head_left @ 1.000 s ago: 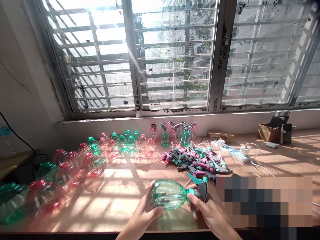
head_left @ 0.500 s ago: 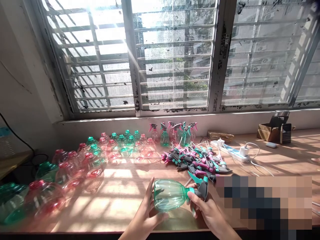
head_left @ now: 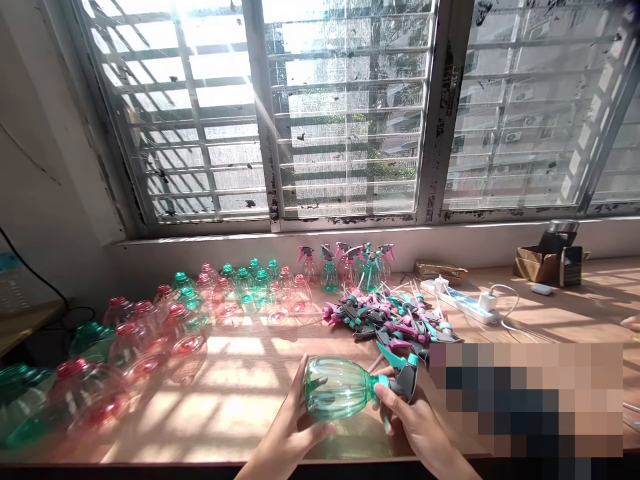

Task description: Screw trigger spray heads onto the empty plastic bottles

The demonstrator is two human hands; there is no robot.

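Note:
A clear green spray bottle lies on its side in my hands, just above the wooden table. My left hand cups its round base, fingers curled around it. A teal and dark trigger sprayer head sits on the bottle's neck, and my right hand grips the neck and that head.
A heap of loose pink and teal trigger heads lies behind the bottle. Several empty pink and green bottles fill the table's left side. Finished spray bottles stand by the window sill. A power strip and a cardboard box sit at right.
The bottle has turned slightly in my hands and my left-hand fingers have shifted on its base. Everything else stays put.

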